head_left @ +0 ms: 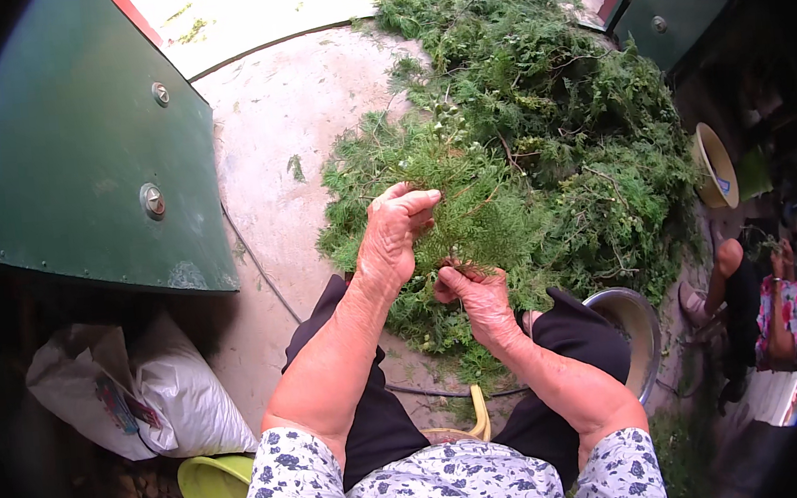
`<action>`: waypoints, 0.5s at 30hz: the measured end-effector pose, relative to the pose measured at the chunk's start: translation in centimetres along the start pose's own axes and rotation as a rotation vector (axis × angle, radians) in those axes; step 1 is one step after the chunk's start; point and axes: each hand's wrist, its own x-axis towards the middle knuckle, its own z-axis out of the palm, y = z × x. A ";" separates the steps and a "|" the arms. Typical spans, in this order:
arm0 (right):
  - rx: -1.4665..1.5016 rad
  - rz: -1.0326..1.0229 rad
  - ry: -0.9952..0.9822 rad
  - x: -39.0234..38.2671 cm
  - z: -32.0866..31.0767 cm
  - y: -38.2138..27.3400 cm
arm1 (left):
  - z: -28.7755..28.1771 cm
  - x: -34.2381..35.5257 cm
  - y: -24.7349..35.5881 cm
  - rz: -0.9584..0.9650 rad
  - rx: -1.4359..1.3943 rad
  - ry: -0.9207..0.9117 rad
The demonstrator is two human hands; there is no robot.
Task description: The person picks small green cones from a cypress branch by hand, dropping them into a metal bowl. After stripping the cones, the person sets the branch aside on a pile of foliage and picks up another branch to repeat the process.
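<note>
A feathery green sprig is held up in front of me, over my knees. My left hand pinches its upper left side between thumb and fingers. My right hand grips the stem end at the bottom. Behind it, a big heap of cut green branches covers the concrete floor from my knees to the far doorway.
A green metal door stands open at left. White sacks and a yellow-green bowl lie at lower left. A metal basin sits by my right knee. Another person sits at right, near a yellowish bowl.
</note>
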 end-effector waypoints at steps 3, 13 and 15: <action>-0.035 0.012 -0.032 -0.3 0.1 -0.1 | 1.2 -0.4 0.9 0.025 -0.132 -0.138; -0.725 -0.356 -0.008 5.2 -4.6 -5.7 | 2.2 -0.1 1.4 0.120 -0.073 -0.132; -0.325 -0.294 0.032 5.4 -4.3 -8.2 | 2.6 -0.3 1.2 0.130 -0.076 -0.124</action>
